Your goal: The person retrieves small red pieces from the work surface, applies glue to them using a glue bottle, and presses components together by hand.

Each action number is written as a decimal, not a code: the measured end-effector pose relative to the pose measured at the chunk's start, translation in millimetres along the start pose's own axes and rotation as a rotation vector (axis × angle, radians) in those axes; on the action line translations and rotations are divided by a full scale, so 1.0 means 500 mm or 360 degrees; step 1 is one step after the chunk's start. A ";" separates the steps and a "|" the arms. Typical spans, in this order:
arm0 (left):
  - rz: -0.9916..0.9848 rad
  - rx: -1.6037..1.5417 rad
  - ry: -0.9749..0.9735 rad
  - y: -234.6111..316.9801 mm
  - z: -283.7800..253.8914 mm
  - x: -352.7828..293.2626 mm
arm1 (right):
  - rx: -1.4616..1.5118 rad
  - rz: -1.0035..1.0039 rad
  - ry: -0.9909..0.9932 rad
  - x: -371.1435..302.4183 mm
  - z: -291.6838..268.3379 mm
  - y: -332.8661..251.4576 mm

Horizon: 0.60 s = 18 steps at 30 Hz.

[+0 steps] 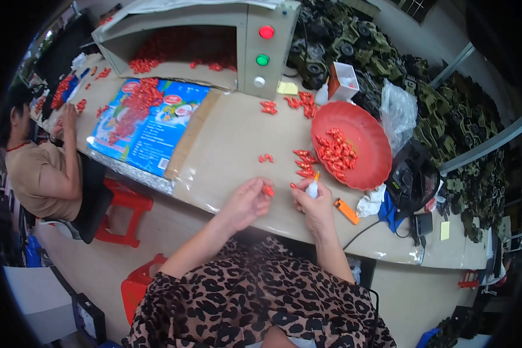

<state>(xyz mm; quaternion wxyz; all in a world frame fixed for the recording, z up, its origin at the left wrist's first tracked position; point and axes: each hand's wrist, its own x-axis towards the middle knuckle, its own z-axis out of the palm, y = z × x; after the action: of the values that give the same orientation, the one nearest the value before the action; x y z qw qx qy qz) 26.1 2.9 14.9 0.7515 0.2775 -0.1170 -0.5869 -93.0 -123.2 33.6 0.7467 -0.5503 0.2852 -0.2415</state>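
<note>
Over the front part of the table, my left hand (247, 204) pinches a small shiny red piece (268, 190) between thumb and fingers. My right hand (318, 206) is closed around a small white glue bottle (312, 189) with a yellow-orange tip pointing up. Another tiny red piece (293, 185) shows at the right thumb and fingertip. Just beyond that hand lies a row of red figures (305, 163), and a smaller red cluster (265, 158) sits to their left. A red scalloped bowl (372, 124) on the right holds a heap of red pieces (336, 152).
An orange lighter (347, 211) and white tissue (370, 202) lie right of my hand. A grey machine (267, 75) with an open chamber stands at the back. Blue printed cardboard (174, 127) bears red pieces. A seated co-worker (46, 174) works at left. Green toy vehicles (464, 133) are piled behind.
</note>
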 end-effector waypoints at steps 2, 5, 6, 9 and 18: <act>-0.0012 -0.0028 0.0062 -0.001 0.013 -0.003 | 0.0186 0.0007 -0.0047 -0.004 -0.001 -0.003; -0.0031 -0.0036 0.0086 -0.002 0.015 -0.003 | 0.0192 0.0002 -0.0058 -0.009 -0.003 -0.001; -0.0041 -0.0001 0.0077 -0.004 0.018 -0.002 | 0.0147 0.0003 -0.0060 -0.010 -0.008 0.001; -0.0058 0.0054 0.0087 -0.008 0.019 -0.004 | 0.0108 -0.0081 -0.0071 -0.019 -0.002 0.001; -0.0060 0.0151 0.0003 -0.013 0.011 -0.003 | 0.0300 -0.0134 -0.0118 -0.020 -0.007 0.007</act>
<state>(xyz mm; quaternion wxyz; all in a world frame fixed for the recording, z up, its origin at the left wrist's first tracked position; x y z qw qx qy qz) 17.4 1.8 15.9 0.7266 0.3155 -0.1386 -0.5944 -102.5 -117.8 30.9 0.7944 -0.4976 0.2098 -0.2779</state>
